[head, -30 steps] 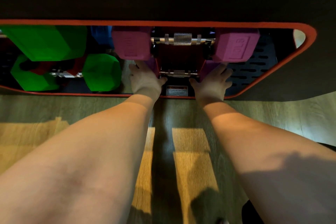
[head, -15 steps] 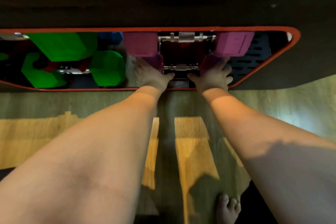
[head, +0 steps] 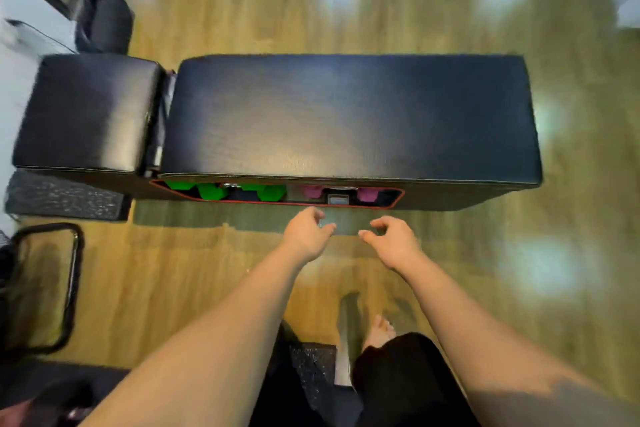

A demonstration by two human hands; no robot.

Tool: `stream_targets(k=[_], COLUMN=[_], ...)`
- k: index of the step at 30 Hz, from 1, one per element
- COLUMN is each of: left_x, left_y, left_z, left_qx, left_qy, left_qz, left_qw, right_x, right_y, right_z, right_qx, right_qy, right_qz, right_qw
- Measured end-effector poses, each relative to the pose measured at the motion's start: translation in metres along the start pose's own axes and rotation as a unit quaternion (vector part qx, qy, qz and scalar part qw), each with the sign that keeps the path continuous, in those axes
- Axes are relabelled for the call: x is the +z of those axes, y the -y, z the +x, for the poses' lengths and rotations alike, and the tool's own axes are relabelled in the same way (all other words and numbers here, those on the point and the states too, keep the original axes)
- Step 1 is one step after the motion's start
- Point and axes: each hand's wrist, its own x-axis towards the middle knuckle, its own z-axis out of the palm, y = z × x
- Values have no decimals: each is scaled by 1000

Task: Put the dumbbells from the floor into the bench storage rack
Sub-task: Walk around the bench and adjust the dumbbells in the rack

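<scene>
Low in the blurred frame a bare foot (head: 379,331) shows, above it the left hand (head: 306,234) and right hand (head: 394,241) hover loosely curled, holding nothing, and beyond, pink dumbbells (head: 367,193) and green dumbbells (head: 209,191) sit half-hidden in the bench storage rack (head: 398,199).

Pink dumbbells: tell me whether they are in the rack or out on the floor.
In. The pink dumbbells sit inside the red-rimmed bench storage rack, beside the green dumbbells. Both the left hand and the right hand hold nothing.

Two hands (head: 306,232), one bench (head: 349,118)
</scene>
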Motion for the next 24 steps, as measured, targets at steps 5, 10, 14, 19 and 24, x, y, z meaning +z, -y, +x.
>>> stream_targets(k=[5,10,14,19,24], left_x=[-14,-20,-30,-24,18], left_y=[-101,-162,-193,-227,-276], left_z=[-142,-170,-153,-102,-66], left_qx=[37,82,113,128,106], left_qy=[-38,-83,-107,-106,-67], left_qz=[-169,-211,-202,-208,-216], left_qw=[984,971,967,964,968], right_x=[-120,-201,-227,-258,-324], right_y=[36,52,56,48,17], right_z=[-128,-155,-137,-105,-82], right_qx=[-102,-155,-171,-186,-158], right_qy=[-7,-62,-68,-51,-66], right_qz=[24,47,48,15,10], right_qw=[994,985,982,981,985])
